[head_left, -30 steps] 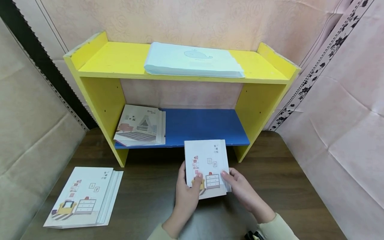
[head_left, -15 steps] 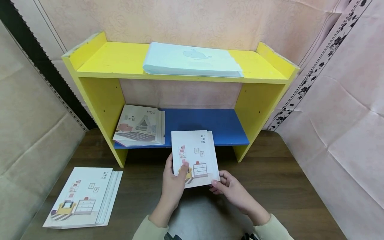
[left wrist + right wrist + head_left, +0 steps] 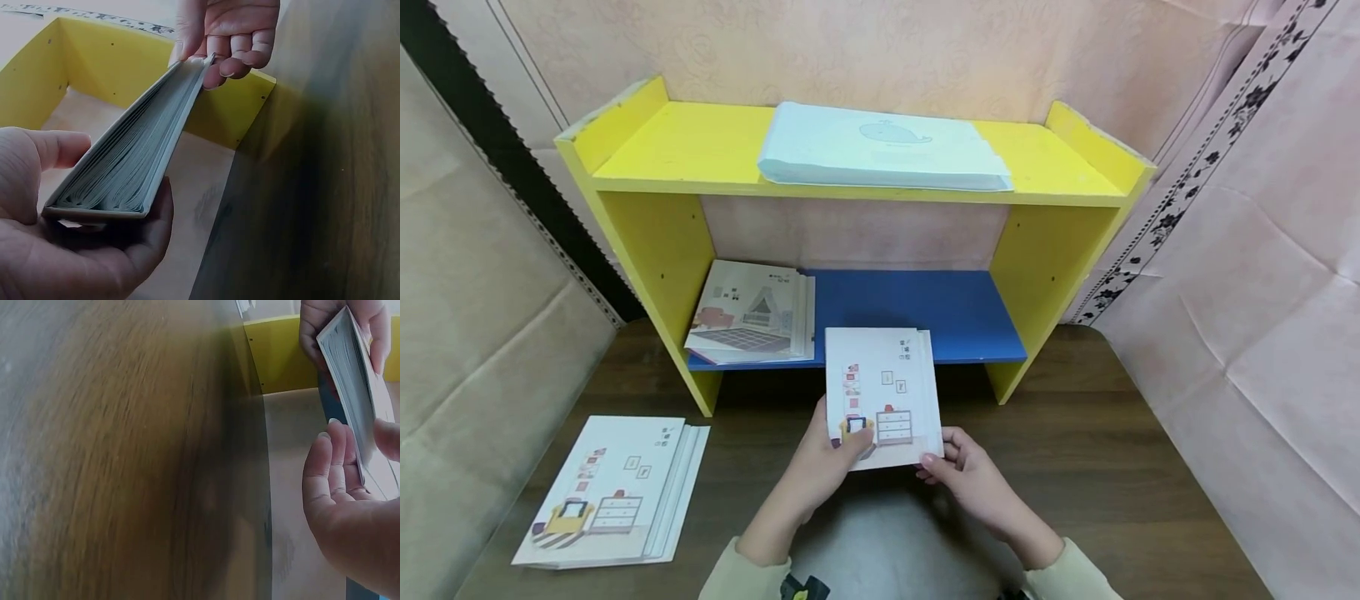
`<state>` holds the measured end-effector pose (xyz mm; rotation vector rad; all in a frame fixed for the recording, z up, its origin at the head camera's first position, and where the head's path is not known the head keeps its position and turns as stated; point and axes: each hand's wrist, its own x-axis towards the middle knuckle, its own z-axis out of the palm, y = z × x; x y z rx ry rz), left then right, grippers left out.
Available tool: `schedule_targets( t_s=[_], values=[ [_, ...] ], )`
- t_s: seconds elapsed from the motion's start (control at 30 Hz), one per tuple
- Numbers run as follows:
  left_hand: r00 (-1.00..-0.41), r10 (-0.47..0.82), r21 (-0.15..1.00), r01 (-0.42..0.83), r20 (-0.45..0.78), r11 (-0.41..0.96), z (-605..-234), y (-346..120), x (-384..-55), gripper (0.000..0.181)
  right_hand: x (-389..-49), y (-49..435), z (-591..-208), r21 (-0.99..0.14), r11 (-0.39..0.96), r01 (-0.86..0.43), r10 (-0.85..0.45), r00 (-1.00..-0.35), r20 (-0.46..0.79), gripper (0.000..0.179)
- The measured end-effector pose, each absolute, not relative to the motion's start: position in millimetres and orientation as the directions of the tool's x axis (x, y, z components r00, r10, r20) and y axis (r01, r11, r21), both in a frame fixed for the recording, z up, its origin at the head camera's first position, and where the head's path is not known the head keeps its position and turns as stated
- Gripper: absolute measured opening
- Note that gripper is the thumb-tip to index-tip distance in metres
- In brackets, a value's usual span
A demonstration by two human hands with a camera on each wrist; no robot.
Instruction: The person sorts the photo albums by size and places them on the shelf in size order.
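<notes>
A small stack of white books, with a chair and drawers drawn on the top cover, is held in front of the shelf's blue board. My left hand grips its lower left side, thumb on the cover and fingers underneath. At the lower right corner my right hand pinches the stack between thumb and fingers. The page edges of the books face the left wrist camera. In the right wrist view, the right fingers lie curved below the books. How many books are held I cannot tell.
A yellow shelf unit with a blue lower board stands at the back. Several books lie on that board's left end. A light blue folded cloth-like item lies on top. More white books lie fanned on the wooden table.
Both hands have moved the books left and slightly up, toward the blue board. The right hand has shifted down from the books' right side to the lower right corner.
</notes>
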<state>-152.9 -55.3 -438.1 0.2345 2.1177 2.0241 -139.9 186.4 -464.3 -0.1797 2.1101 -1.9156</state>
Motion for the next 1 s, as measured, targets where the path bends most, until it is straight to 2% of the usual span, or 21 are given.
schedule_targets(
  t_s=[0.17, 0.4, 0.53, 1.0],
  values=[
    [-0.961, 0.273, 0.995, -0.024, -0.049, 0.093, -438, -66, -154, 0.072, -140, 180, -464, -0.991, 0.101, 0.091, -0.288, -0.950, -0.117, 0.043],
    [-0.901, 0.422, 0.994, -0.070, -0.098, 0.081, -431, -84, -153, 0.082, -139, 175, -463, -0.994, 0.080, 0.080, -0.284, -0.954, -0.099, 0.044],
    [-0.892, 0.439, 0.992, -0.075, -0.110, 0.097, -429, -89, -152, 0.084, -138, 172, -459, -0.995, 0.072, 0.071, -0.276, -0.957, -0.088, 0.047],
    [-0.964, 0.260, 0.998, -0.050, -0.058, 0.039, -424, -88, -154, 0.073, -145, 161, -444, -0.997, 0.061, 0.057, -0.221, -0.973, -0.069, 0.045]
  ],
)
